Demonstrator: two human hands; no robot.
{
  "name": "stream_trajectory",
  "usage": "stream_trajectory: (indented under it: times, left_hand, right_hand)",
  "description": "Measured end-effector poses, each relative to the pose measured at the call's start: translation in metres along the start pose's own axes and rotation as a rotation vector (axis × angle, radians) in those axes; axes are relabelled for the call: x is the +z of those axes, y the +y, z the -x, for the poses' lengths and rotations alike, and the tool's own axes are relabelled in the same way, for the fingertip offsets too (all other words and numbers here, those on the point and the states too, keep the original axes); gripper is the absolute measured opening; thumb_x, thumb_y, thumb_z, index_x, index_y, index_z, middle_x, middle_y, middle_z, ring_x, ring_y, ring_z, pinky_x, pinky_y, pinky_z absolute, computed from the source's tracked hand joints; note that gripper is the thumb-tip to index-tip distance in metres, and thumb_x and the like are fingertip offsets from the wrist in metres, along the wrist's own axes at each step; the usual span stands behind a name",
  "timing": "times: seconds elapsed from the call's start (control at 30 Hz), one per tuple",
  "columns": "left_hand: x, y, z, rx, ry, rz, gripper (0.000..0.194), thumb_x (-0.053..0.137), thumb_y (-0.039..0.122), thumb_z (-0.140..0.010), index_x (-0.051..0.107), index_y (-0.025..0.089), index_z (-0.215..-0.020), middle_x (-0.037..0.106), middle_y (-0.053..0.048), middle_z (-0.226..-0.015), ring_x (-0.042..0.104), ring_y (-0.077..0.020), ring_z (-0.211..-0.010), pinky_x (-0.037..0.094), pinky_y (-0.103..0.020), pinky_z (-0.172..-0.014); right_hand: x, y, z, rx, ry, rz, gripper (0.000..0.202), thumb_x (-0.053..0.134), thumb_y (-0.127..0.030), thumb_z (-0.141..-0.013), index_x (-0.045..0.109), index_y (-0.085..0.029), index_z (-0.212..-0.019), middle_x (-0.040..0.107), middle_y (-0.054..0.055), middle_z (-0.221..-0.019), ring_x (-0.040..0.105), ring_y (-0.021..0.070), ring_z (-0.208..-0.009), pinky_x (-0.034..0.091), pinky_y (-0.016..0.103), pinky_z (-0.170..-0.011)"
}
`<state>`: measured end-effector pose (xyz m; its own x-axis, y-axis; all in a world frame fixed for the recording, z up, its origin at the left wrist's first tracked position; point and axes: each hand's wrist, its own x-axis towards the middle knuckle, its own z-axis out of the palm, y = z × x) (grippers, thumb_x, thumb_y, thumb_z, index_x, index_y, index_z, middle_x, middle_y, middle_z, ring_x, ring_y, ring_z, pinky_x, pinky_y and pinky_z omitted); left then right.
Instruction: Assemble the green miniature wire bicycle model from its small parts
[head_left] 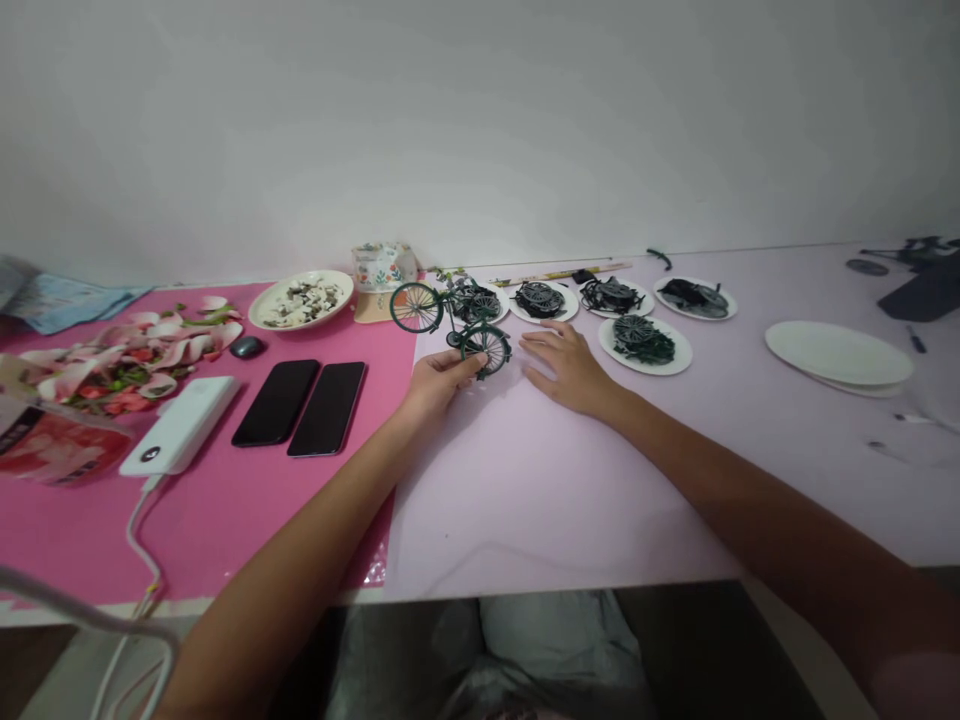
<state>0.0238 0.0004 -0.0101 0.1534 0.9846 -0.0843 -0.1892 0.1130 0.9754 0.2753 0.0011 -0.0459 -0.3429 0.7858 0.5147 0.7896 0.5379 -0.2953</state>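
A dark green model bicycle [417, 307] is held in my left hand [439, 383], with thumb and fingers pinched at its near wheel. The bicycle tilts, its other wheel pointing up and away to the left. My right hand [566, 365] is just right of the bicycle, apart from it, fingers spread over the pale table and nothing in them. Behind my hands are white plates holding dark model parts, among them a plate [544, 318] just beyond my right fingers and a nearer plate [679, 368] with dark green parts to its right.
Two black phones [276, 402] and a white power bank [180, 425] with a cable lie on the pink cover at left, near scattered pink petals [142, 350] and a bowl [341, 295]. Stacked white plates [836, 352] and a dark box [922, 290] stand at right.
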Motion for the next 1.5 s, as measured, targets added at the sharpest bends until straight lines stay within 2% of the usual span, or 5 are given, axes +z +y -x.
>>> stream_trajectory:
  times: [0.2,0.67,1.1,1.33,1.5]
  left_hand:
    - [0.002,-0.003,-0.002,-0.020,-0.033,0.024,0.042,0.104,0.040,-0.053,0.074,0.016,-0.070,0.067,-0.001,-0.067,0.051,-0.0094,-0.060,0.038,-0.027,-0.060]
    - [0.001,-0.007,-0.004,-0.002,-0.068,-0.009,0.044,0.104,0.042,-0.052,0.073,0.015,-0.068,0.065,0.000,-0.062,0.056,-0.0105,-0.061,0.039,-0.027,-0.063]
    - [0.006,-0.003,0.009,0.104,-0.146,-0.213,0.043,0.100,0.048,-0.059,0.081,0.015,-0.078,0.079,-0.008,-0.080,0.065,-0.0172,-0.069,0.048,-0.030,-0.067]
    - [0.010,-0.005,0.017,0.438,-0.003,-0.527,0.022,0.086,0.037,-0.080,0.076,0.018,-0.072,0.077,-0.004,-0.075,0.065,-0.0181,-0.071,0.050,-0.030,-0.069]
    - [0.002,-0.004,0.018,0.790,-0.041,-0.700,0.013,0.076,0.022,-0.089,0.082,0.020,-0.101,0.084,-0.009,-0.101,0.076,-0.0223,-0.088,0.058,-0.032,-0.079]
  right_hand:
    - [-0.001,-0.003,-0.001,-0.015,-0.095,0.002,0.034,0.060,-0.038,-0.105,0.076,-0.025,-0.132,0.072,0.012,-0.144,0.049,0.0432,-0.148,0.046,0.071,-0.116]
    - [-0.010,-0.007,-0.003,-0.132,0.015,-0.009,0.015,0.069,-0.021,-0.096,0.082,-0.023,-0.090,0.084,0.007,-0.095,0.067,0.0337,-0.113,0.052,0.051,-0.094]
    - [-0.012,-0.009,-0.002,-0.116,-0.010,-0.084,0.009,0.071,-0.023,-0.093,0.079,-0.023,-0.088,0.079,0.010,-0.091,0.060,0.0331,-0.106,0.053,0.051,-0.094]
    - [-0.008,-0.008,-0.001,-0.070,-0.067,-0.104,0.015,0.063,-0.018,-0.099,0.075,-0.021,-0.107,0.078,0.012,-0.103,0.062,0.0330,-0.107,0.055,0.053,-0.096]
    - [-0.005,-0.005,0.001,0.011,-0.073,-0.182,0.023,0.065,-0.015,-0.095,0.072,-0.023,-0.116,0.074,0.011,-0.100,0.064,0.0328,-0.107,0.056,0.051,-0.095]
